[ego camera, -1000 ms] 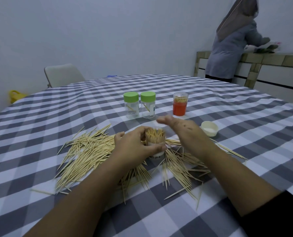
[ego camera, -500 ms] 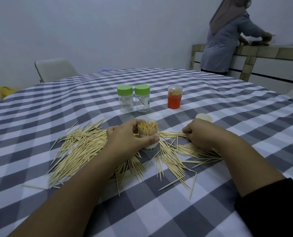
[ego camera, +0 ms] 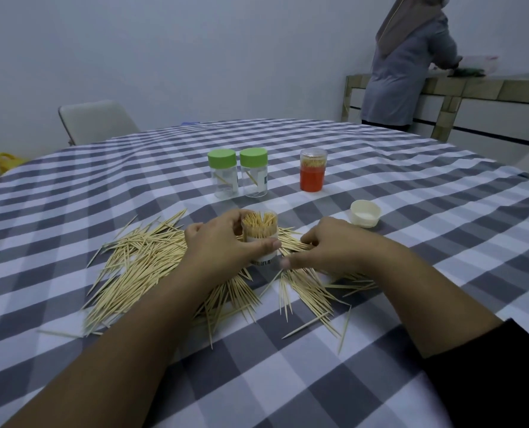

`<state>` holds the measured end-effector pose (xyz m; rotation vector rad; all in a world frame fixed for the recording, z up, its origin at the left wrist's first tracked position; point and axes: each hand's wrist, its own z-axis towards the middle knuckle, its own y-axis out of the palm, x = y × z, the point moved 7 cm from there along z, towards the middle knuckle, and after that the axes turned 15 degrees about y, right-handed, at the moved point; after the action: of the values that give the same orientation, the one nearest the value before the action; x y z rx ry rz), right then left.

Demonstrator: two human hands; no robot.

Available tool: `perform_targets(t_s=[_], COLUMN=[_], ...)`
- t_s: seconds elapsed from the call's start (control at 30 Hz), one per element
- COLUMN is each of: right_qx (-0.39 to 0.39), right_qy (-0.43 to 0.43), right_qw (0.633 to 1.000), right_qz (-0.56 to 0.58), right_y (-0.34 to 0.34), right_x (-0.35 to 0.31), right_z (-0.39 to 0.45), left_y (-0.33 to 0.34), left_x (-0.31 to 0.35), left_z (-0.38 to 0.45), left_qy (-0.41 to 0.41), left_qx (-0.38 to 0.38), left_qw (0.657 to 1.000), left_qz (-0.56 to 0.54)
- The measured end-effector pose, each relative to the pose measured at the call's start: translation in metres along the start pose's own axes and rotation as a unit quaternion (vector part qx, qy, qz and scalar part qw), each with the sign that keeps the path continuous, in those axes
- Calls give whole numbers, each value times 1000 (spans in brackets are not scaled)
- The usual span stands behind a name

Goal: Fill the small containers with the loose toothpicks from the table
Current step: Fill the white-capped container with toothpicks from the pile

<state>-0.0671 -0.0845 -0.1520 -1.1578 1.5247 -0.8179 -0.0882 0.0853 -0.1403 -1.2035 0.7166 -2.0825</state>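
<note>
Four containers: two green-lidded jars (ego camera: 222, 173) (ego camera: 254, 171), one orange container (ego camera: 312, 169), one open container (ego camera: 259, 234); one loose cap (ego camera: 365, 213).

Checked table (ego camera: 380, 381) bears loose toothpicks (ego camera: 133, 273), containers (ego camera: 254, 173), a lid (ego camera: 365, 214).

Tablecloth (ego camera: 287, 381): grey-and-white check; toothpicks (ego camera: 139, 267) under the fingers: pale tan; two jar lids (ego camera: 222, 157) beyond fingertips: green; third container (ego camera: 312, 177): orange-red
</note>
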Motion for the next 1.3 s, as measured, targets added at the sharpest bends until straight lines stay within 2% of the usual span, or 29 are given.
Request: perform_targets(t_s=[0.1, 0.47, 0.7, 0.93, 1.1, 1.3], right_qx=[26, 114, 184, 221, 252, 253], right_qy=[5, 13, -66, -38, -27, -18], right_qw=[998, 982, 957, 932, 926, 928], right_qz=[-65, -150, -214, -287, -280, -273], right_y=[1, 2, 8, 10, 4, -1], right_x=[-5, -15, -33, -41, -39, -33], right_z=[-4, 4, -8, -5, -6, -6], left_y=[0, 0, -1, -2, -2, -2], left_x=[0, 3, 6, 8, 9, 8], left_z=[0, 0, -1, -1, -3, -4], left_qy=[-1, 0, 2, 1, -3, -14], left_qx=[-1, -5, -4, -4, -4, -7], left_qw=[1000, 1000, 1000, 1000, 1000, 1000], left_qz=[3, 6, 16, 15, 10, 0])
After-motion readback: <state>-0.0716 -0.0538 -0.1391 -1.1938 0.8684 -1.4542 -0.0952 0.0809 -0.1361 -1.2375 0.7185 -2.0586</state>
